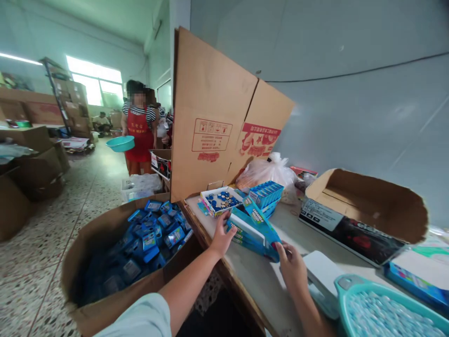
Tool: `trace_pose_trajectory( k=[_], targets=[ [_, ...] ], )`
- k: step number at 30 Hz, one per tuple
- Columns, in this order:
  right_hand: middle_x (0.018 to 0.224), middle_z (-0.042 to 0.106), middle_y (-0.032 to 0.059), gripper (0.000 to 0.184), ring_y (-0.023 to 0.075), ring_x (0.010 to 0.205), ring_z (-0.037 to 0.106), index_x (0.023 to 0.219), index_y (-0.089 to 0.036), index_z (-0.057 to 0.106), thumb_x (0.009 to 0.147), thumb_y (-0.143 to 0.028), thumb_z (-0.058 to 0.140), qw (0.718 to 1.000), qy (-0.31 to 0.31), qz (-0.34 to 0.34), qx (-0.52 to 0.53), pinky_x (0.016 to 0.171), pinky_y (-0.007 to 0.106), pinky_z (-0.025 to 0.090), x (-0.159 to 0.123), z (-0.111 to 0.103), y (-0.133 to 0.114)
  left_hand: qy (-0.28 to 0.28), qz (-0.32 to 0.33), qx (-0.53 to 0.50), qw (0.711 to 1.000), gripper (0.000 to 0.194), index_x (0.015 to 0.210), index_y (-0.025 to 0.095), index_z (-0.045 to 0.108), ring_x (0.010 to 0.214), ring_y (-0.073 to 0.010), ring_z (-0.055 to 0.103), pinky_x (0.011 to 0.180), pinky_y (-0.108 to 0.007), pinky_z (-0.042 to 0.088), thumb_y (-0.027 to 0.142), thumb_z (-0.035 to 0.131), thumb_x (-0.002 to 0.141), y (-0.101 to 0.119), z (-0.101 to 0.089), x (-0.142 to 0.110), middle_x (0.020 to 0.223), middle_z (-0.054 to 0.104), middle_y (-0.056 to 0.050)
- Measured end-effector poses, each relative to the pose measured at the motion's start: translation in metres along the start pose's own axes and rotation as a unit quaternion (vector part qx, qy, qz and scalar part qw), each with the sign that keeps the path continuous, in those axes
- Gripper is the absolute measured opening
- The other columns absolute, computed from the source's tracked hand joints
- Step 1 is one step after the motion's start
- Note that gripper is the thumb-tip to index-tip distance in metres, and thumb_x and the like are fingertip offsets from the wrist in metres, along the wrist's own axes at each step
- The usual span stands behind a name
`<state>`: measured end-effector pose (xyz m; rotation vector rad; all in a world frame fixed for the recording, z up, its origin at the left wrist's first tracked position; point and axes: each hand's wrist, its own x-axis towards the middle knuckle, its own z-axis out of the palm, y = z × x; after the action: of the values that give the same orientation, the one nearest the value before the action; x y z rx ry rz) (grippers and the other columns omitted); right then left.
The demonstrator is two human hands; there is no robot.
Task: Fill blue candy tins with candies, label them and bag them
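Note:
Between my two hands is a blue printed carton (250, 229) with a raised flap and a white inner face, resting on or just above the table. My left hand (221, 238) grips its far left end, thumb along the front side. At the near right end, my right hand (292, 263) pinches the corner by the flap. Just behind the carton stands a row of small blue boxes (266, 193) packed side by side. Beyond my left hand, a shallow white tray (210, 213) contains several small round blue and brown pieces.
Left of the table, a large cardboard box (79, 243) is filled with small blue packs (149, 241). Tall cardboard panels (213, 98) stand behind. Rightward are a white scale (324, 269), a turquoise basin (345, 292) of wrapped pieces and an open carton (351, 234). A person (138, 126) carries a basin.

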<state>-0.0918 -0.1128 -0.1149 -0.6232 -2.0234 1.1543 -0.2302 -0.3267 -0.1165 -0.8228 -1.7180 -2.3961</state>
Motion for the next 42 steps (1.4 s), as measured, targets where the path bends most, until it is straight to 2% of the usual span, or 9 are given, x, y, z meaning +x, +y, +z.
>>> trace_pose_trajectory(
  k=[6, 12, 16, 22, 27, 30, 34, 39, 42],
  targets=[
    [0.126, 0.069, 0.0211, 0.053, 0.0376, 0.12, 0.063, 0.088, -0.021, 0.063, 0.083, -0.074, 0.06, 0.997, 0.017, -0.078, 0.022, 0.108, 0.052, 0.043, -0.002, 0.021, 0.012, 0.001, -0.003, 0.026, 1.0, 0.073, 0.142, 0.026, 0.052, 0.132, -0.0323, 0.056, 0.108, -0.046, 0.046, 0.06, 0.074, 0.082, 0.0, -0.004, 0.0, 0.146, 0.053, -0.014],
    [0.131, 0.068, 0.0206, 0.045, 0.0366, 0.125, 0.061, 0.091, -0.022, 0.061, 0.088, -0.066, 0.059, 0.997, 0.036, -0.063, 0.035, 0.108, 0.053, 0.043, -0.011, 0.018, 0.008, 0.002, -0.005, 0.071, 0.997, 0.074, 0.145, 0.026, 0.05, 0.126, -0.0299, 0.059, 0.106, -0.043, 0.048, 0.057, 0.075, 0.082, 0.003, -0.004, 0.003, 0.148, 0.051, -0.014],
    [0.136, 0.067, 0.0183, 0.038, 0.0333, 0.127, 0.062, 0.094, -0.022, 0.061, 0.091, -0.06, 0.059, 0.997, 0.023, -0.056, 0.039, 0.106, 0.05, 0.047, -0.008, 0.017, 0.006, 0.019, 0.051, 0.137, 0.989, 0.068, 0.142, 0.025, 0.054, 0.124, -0.0298, 0.058, 0.102, -0.043, 0.05, 0.061, 0.068, 0.086, 0.0, 0.002, 0.013, 0.14, 0.055, -0.014],
    [0.133, 0.068, 0.0151, 0.026, 0.0291, 0.13, 0.061, 0.098, -0.022, 0.063, 0.095, -0.049, 0.061, 0.996, 0.039, -0.077, 0.021, 0.105, 0.045, 0.05, -0.007, 0.016, 0.01, 0.058, 0.136, 0.265, 0.953, 0.057, 0.136, 0.023, 0.062, 0.123, -0.0289, 0.055, 0.111, -0.047, 0.044, 0.061, 0.058, 0.093, -0.007, 0.012, 0.025, 0.126, 0.059, -0.013],
    [0.141, 0.063, 0.0156, 0.024, 0.0275, 0.136, 0.057, 0.107, -0.022, 0.063, 0.099, -0.044, 0.058, 0.996, 0.028, -0.085, 0.018, 0.11, 0.046, 0.047, -0.005, 0.017, 0.009, 0.07, 0.131, 0.279, 0.949, 0.057, 0.135, 0.023, 0.065, 0.12, -0.0274, 0.057, 0.11, -0.046, 0.045, 0.062, 0.058, 0.094, -0.01, 0.012, 0.024, 0.123, 0.059, -0.012],
    [0.144, 0.061, 0.0156, 0.024, 0.0274, 0.139, 0.054, 0.111, -0.022, 0.063, 0.101, -0.041, 0.055, 0.996, 0.015, -0.088, 0.024, 0.113, 0.048, 0.045, -0.005, 0.016, 0.007, 0.078, 0.137, 0.283, 0.946, 0.055, 0.132, 0.024, 0.067, 0.126, -0.0274, 0.056, 0.114, -0.044, 0.043, 0.061, 0.062, 0.092, -0.01, 0.012, 0.024, 0.131, 0.058, -0.012],
    [0.147, 0.059, 0.0167, 0.024, 0.0276, 0.141, 0.052, 0.111, -0.021, 0.064, 0.103, -0.039, 0.05, 0.996, 0.012, -0.087, 0.023, 0.113, 0.049, 0.045, -0.007, 0.016, 0.004, 0.075, 0.108, 0.236, 0.963, 0.054, 0.13, 0.022, 0.068, 0.13, -0.0272, 0.058, 0.116, -0.043, 0.042, 0.058, 0.066, 0.091, -0.007, 0.017, 0.022, 0.132, 0.065, -0.012],
    [0.146, 0.06, 0.0161, 0.021, 0.0288, 0.137, 0.056, 0.103, -0.022, 0.067, 0.101, -0.036, 0.052, 0.995, 0.014, -0.104, -0.006, 0.11, 0.048, 0.048, -0.012, 0.015, 0.002, 0.149, 0.081, 0.172, 0.97, 0.05, 0.123, 0.018, 0.071, 0.124, -0.0278, 0.065, 0.111, -0.042, 0.049, 0.053, 0.071, 0.087, -0.007, 0.023, 0.022, 0.123, 0.072, -0.014],
    [0.144, 0.062, 0.0151, 0.019, 0.0286, 0.134, 0.059, 0.101, -0.022, 0.068, 0.1, -0.033, 0.053, 0.994, 0.026, -0.1, -0.014, 0.109, 0.047, 0.049, -0.012, 0.016, 0.002, 0.153, 0.086, 0.176, 0.969, 0.051, 0.123, 0.018, 0.071, 0.118, -0.0273, 0.067, 0.107, -0.043, 0.052, 0.053, 0.073, 0.085, -0.011, 0.022, 0.026, 0.123, 0.072, -0.013]
  ],
)
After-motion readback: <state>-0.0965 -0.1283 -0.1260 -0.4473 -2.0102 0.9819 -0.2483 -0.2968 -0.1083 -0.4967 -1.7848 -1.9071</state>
